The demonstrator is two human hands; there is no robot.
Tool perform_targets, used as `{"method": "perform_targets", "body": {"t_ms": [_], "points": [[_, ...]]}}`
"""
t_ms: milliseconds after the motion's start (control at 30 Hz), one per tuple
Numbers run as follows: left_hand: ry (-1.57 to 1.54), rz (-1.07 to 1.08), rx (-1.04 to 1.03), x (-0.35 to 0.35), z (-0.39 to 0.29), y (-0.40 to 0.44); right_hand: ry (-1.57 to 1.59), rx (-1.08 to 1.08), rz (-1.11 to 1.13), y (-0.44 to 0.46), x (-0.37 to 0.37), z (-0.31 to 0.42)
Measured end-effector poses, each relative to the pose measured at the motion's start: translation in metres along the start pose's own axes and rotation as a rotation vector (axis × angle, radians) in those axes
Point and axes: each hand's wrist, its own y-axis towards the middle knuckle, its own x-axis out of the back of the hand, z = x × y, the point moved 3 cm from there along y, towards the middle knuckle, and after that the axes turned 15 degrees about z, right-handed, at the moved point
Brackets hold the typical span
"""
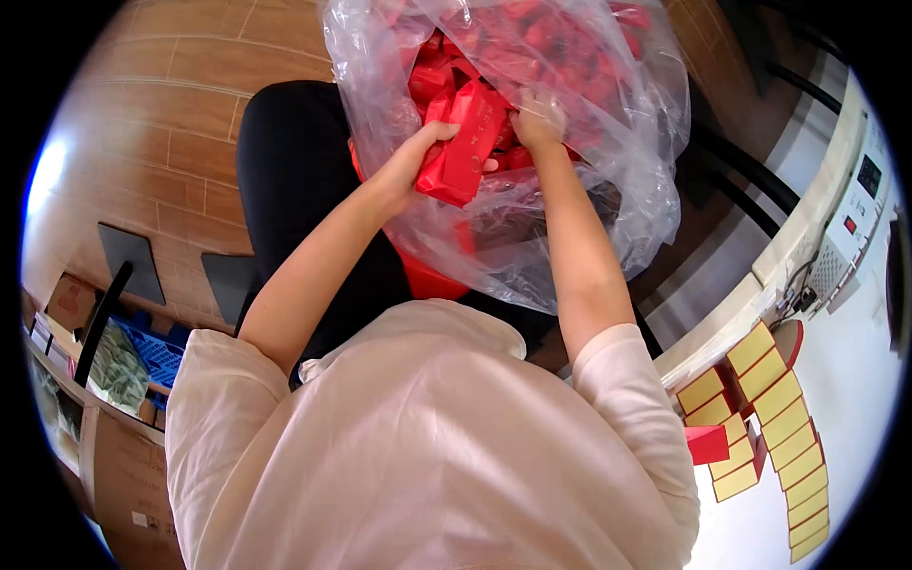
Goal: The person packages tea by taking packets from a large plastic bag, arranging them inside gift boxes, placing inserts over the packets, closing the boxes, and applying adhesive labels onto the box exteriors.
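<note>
My left hand [425,152] grips a shiny red box [467,142] with lettering along its face, at the mouth of a big clear plastic bag [375,85]. Thumb on top, it presses the box together with other red pieces beneath. My right hand [539,118] is inside the bag, partly veiled by the plastic film. Its fingers are curled close to the box's right side, among more red packages [541,57]; what they hold is hidden. The bag is full of these packages and sits in front of my knees.
At the right is a white table [760,503] with rows of yellow-faced red boxes [781,408] and a control panel [855,218]. Black metal legs [741,161] stand beside the bag. To the left are a blue crate [152,347] and a cardboard box [123,475].
</note>
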Motion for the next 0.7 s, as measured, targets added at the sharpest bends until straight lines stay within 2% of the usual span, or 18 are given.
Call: {"method": "perform_targets", "body": {"t_ms": [67,133,167,233,267,333,367,433,467,533,567,633,667,700], "points": [[-0.03,0.051,0.017,0.004,-0.001,0.0,-0.066,-0.027,0.043,-0.003,-0.002,-0.004],[-0.058,0.104,0.038,0.0,0.001,0.003,0.043,0.034,-0.027,-0.007,-0.022,-0.013],[-0.018,0.04,0.005,-0.001,0.001,0.005,0.041,0.028,-0.03,-0.01,-0.019,-0.012],[0.023,-0.024,-0.032,0.001,0.003,0.005,0.482,-0.115,-0.103,-0.02,-0.005,-0.008],[0.01,-0.043,-0.037,0.009,0.005,0.007,0.481,-0.116,-0.107,-0.027,0.005,-0.005],[0.005,-0.044,-0.04,0.012,0.006,0.01,0.816,-0.079,-0.089,-0.044,0.023,-0.007],[0.016,-0.104,-0.057,0.013,0.006,0.011,0.811,-0.089,-0.105,-0.059,0.03,-0.003],[0.039,-0.14,-0.073,0.009,0.006,0.011,1.437,0.042,-0.24,-0.092,0.04,0.013],[0.06,-0.123,-0.066,0.006,0.007,0.01,1.43,0.04,-0.263,-0.107,0.049,0.02],[0.096,-0.065,-0.072,0.014,0.013,0.013,1.858,-0.024,-0.207,-0.132,0.056,0.03],[0.106,-0.047,-0.068,0.007,0.015,0.01,1.855,-0.023,-0.23,-0.139,0.053,0.028],[0.366,-0.012,-0.109,-0.011,0.02,0.0,1.338,-0.054,-0.267,-0.156,0.051,0.022],[0.487,0.04,-0.116,-0.011,0.025,-0.003,1.022,-0.039,-0.375,-0.172,0.067,0.03],[0.503,0.057,-0.111,-0.012,0.035,-0.004,0.917,-0.079,-0.336,-0.188,0.08,0.039]]}}
